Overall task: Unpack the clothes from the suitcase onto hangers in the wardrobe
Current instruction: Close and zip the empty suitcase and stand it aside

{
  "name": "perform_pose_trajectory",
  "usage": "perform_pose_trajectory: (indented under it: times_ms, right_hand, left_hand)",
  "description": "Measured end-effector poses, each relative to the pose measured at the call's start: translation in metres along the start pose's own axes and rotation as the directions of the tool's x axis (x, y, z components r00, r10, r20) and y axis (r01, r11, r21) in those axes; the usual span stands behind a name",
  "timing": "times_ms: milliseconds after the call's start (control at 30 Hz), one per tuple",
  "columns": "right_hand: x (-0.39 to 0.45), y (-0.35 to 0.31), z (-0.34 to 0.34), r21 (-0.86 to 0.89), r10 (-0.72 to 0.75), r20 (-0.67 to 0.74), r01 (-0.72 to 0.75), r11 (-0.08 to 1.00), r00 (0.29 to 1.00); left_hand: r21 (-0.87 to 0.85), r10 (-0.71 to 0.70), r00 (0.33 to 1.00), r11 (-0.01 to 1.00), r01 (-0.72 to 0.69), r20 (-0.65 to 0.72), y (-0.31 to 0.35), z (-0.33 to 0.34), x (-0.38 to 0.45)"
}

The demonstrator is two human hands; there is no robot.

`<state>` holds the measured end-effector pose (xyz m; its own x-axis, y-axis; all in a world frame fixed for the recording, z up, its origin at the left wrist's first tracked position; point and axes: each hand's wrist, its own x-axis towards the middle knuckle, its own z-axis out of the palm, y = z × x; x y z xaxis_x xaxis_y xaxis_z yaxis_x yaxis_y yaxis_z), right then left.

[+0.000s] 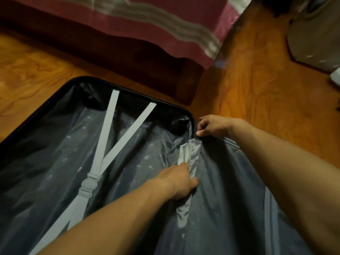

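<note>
A black hard-shell suitcase [128,90] lies open on the wooden floor. Its left half shows shiny grey lining and pale crossed straps [110,137] joined by a buckle; I see no clothes in it. A grey mesh divider [226,190] covers the right half. My left hand [181,178] grips the bunched pale lining edge [189,153] at the middle hinge. My right hand [211,126] pinches something small at the suitcase's far corner, where the divider's zip edge starts; the pinched thing itself is hidden by the fingers.
A bed with a maroon and grey striped cover [147,21] stands just beyond the suitcase, its dark wooden frame [185,80] close to the far corner. Wooden floor [257,89] runs to the right. A grey blurred object [316,34] sits at the top right.
</note>
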<state>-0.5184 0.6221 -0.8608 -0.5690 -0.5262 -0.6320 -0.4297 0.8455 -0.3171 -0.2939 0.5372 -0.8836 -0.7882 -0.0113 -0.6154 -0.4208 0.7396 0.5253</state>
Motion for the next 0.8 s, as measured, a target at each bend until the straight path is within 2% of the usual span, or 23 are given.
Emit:
perform_pose_trajectory:
  times_ms: [133, 300, 400, 467, 500, 533, 567, 600, 633, 667, 700, 733, 800]
  right_hand:
    - [0.008, 0.001, -0.012, 0.007, -0.023, 0.057, 0.023, 1.0, 0.998]
    - [0.019, 0.004, -0.023, 0.001, -0.035, 0.066, 0.035, 0.999, 0.997]
    - [0.018, 0.009, -0.016, 0.099, -0.013, 0.032, 0.01, 0.995, 0.999]
    - [0.012, 0.01, -0.005, 0.194, 0.035, -0.07, -0.021, 0.981, 0.997]
    - [0.006, 0.007, 0.006, 0.163, 0.072, -0.181, -0.042, 0.986, 0.981]
    - [-0.002, 0.004, 0.02, 0.082, 0.101, -0.347, -0.077, 0.994, 0.932]
    - [-0.014, -0.002, 0.038, 0.011, 0.117, -0.515, -0.129, 0.992, 0.849]
    - [-0.033, -0.009, 0.062, 0.006, 0.116, -0.638, -0.146, 0.989, 0.761]
    - [-0.052, -0.018, 0.085, 0.039, 0.106, -0.708, -0.111, 0.993, 0.698]
    - [-0.071, -0.026, 0.108, 0.096, 0.1, -0.721, -0.044, 0.994, 0.686]
    - [-0.086, -0.033, 0.131, 0.155, 0.101, -0.683, 0.008, 0.988, 0.723]
    - [-0.097, -0.038, 0.152, 0.212, 0.114, -0.617, 0.025, 0.977, 0.779]
    - [-0.109, -0.046, 0.179, 0.285, 0.137, -0.533, 0.025, 0.958, 0.835]
  left_hand:
    - [-0.011, -0.004, 0.998, 1.0, 0.005, 0.056, 0.0, -0.003, 0.001]
    - [-0.009, 0.01, 0.999, 1.0, -0.01, 0.032, -0.004, 0.003, 0.001]
    - [0.017, -0.01, 1.0, 1.0, 0.01, 0.026, -0.001, 0.005, 0.0]
    - [0.048, -0.014, 1.0, 0.999, 0.013, 0.017, 0.004, 0.002, -0.003]
    - [0.065, -0.007, 1.0, 0.998, 0.007, 0.006, 0.003, 0.0, -0.011]
    - [0.099, 0.019, 0.999, 0.995, -0.016, -0.032, 0.0, -0.002, -0.017]
    - [0.161, 0.064, 0.992, 0.986, -0.046, -0.106, -0.007, -0.008, -0.024]
    - [0.237, 0.111, 0.97, 0.97, -0.058, -0.216, -0.02, -0.014, -0.037]
    - [0.293, 0.16, 0.915, 0.955, -0.049, -0.369, -0.04, -0.024, -0.047]
    - [0.311, 0.173, 0.833, 0.95, -0.002, -0.526, -0.065, -0.036, -0.062]
    - [0.311, 0.155, 0.737, 0.947, 0.078, -0.658, -0.097, -0.049, -0.076]
    - [0.282, 0.08, 0.643, 0.934, 0.218, -0.762, -0.135, -0.058, -0.088]
    - [0.083, -0.255, 0.501, 0.826, 0.558, -0.827, -0.21, -0.074, -0.124]
